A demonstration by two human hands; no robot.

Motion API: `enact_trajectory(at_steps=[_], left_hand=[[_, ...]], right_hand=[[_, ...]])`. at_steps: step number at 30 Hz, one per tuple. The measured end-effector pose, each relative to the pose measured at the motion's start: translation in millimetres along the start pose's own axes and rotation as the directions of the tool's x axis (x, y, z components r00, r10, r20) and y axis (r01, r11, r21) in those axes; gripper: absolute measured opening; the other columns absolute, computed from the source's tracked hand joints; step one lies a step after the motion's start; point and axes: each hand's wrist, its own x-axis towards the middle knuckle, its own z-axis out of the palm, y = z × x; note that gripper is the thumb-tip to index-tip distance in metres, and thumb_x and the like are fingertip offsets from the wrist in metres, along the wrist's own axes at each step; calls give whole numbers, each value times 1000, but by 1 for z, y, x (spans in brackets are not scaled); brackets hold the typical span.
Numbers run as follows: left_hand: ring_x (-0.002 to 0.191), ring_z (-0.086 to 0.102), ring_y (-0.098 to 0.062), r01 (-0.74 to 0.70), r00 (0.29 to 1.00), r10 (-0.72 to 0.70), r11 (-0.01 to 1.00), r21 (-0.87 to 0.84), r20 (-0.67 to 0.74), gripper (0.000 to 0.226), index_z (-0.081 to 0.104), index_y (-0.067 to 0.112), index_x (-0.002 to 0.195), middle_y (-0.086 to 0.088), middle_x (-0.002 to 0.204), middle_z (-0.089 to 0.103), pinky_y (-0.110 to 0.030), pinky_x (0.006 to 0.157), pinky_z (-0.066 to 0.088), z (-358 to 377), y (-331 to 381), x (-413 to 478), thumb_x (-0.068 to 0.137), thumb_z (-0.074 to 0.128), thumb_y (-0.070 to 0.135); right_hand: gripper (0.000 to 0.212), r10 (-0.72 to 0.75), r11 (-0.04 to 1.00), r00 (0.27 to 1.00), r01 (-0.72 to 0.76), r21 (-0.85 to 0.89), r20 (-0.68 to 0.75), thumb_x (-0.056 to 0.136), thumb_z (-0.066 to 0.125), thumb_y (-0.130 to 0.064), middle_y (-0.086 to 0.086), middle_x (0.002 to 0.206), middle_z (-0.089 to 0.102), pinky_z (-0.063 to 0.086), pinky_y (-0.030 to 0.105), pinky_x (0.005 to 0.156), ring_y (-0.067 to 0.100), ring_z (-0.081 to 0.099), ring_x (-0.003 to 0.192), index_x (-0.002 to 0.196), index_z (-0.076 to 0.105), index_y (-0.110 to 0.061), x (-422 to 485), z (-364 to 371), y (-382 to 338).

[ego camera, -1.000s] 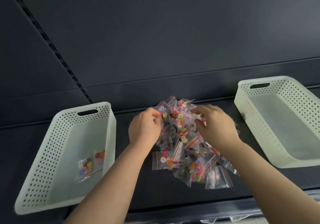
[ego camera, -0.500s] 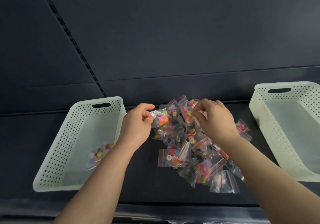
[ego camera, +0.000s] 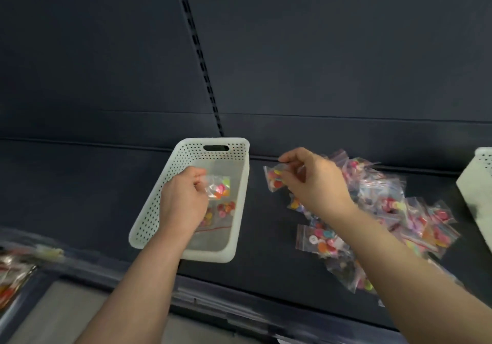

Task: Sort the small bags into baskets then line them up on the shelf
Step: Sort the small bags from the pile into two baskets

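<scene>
My left hand [ego camera: 183, 202] is over the left white perforated basket [ego camera: 170, 184] and pinches a small clear bag of coloured buttons [ego camera: 219, 190] above its floor. Two similar button bags [ego camera: 222, 212] lie on the basket's bottom. My right hand [ego camera: 314, 181] is just right of the basket and pinches another small bag of red and orange buttons [ego camera: 274, 181] above the dark shelf. A pile of several small bags [ego camera: 386, 210] lies on the shelf under and to the right of that hand. Only a corner of the right white basket [ego camera: 476, 184] shows at the frame edge.
The dark shelf [ego camera: 266, 237] has a dark back panel with a slotted upright rail [ego camera: 202, 58]. Its front edge runs along the bottom. At the lower left, on a lower level, lie blurred packets [ego camera: 16, 266].
My left hand carried its bag from the pile leftward to over the left basket. My right hand lifted a bag off the pile. The view swung left, so the right basket is nearly out of frame.
</scene>
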Motion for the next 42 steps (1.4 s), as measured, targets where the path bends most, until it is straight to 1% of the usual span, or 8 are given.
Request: enact_trajectory(at_steps=[5, 10, 16, 19, 24, 30, 37, 42], left_hand=[[94, 64, -14, 4, 999, -4, 1000, 1, 53, 30, 70, 22, 117, 16, 91, 63, -33, 87, 54, -10, -18, 2, 94, 58, 8], [91, 65, -13, -32, 997, 32, 999, -2, 69, 24, 71, 27, 110, 13, 97, 70, -34, 82, 55, -18, -18, 8, 94, 58, 14], [79, 64, -3, -144, 973, 150, 988, -47, 174, 19, 70, 30, 107, 18, 92, 67, -21, 73, 53, -9, 7, 6, 95, 58, 20], [82, 65, -7, -236, 941, 252, 967, -96, 227, 19, 70, 30, 106, 16, 93, 69, -29, 77, 54, 4, 35, -3, 94, 59, 21], [92, 66, -9, -467, 773, 450, 881, -80, 447, 18, 70, 26, 108, 12, 99, 72, -34, 84, 55, 37, 76, -31, 92, 63, 22], [107, 59, -16, -630, 535, 347, 771, 90, 771, 53, 55, 27, 125, 10, 122, 59, -32, 82, 48, 73, 92, -56, 82, 69, 54], [82, 62, -13, -485, 719, 346, 871, 78, 603, 11, 66, 28, 92, 10, 94, 67, -29, 64, 46, 83, 98, -50, 90, 66, 39], [86, 59, -24, -381, 872, 295, 910, 163, 390, 18, 64, 18, 104, -2, 94, 66, -34, 66, 43, 73, 96, -29, 99, 51, 28]], right_hand=[[15, -63, 996, 998, 61, 72, 28, 86, 63, -20, -26, 70, 59, 54, 29, 68, -3, 63, 70, 99, 62, -28, 18, 33, -38], [26, -100, 993, 970, 110, -31, 223, 87, 63, -31, -20, 88, 57, 52, 32, 78, 4, 55, 73, 113, 63, -32, 31, 57, -54], [21, -73, 963, 991, 100, -250, 115, 89, 59, -25, -11, 99, 69, 53, 30, 72, 13, 64, 90, 107, 68, -32, 15, 22, -20], [17, 0, 936, 999, 17, -351, 48, 88, 62, -23, -8, 97, 71, 53, 32, 68, 19, 66, 86, 100, 71, -31, -8, -9, 12], [15, 109, 909, 994, -108, -403, -21, 86, 67, -20, -11, 92, 72, 50, 26, 59, 14, 65, 75, 94, 74, -30, -60, -48, 52], [17, 179, 915, 979, -202, -349, -95, 87, 65, -20, -16, 91, 70, 50, 24, 60, 6, 62, 75, 96, 72, -33, -93, -68, 78], [17, 202, 925, 975, -220, -310, -90, 87, 64, -20, -15, 95, 70, 52, 28, 68, 7, 62, 79, 97, 72, -30, -102, -78, 85], [20, 128, 942, 990, -139, -306, -55, 87, 60, -17, -13, 93, 70, 55, 31, 67, 11, 64, 82, 96, 73, -29, -83, -72, 71]])
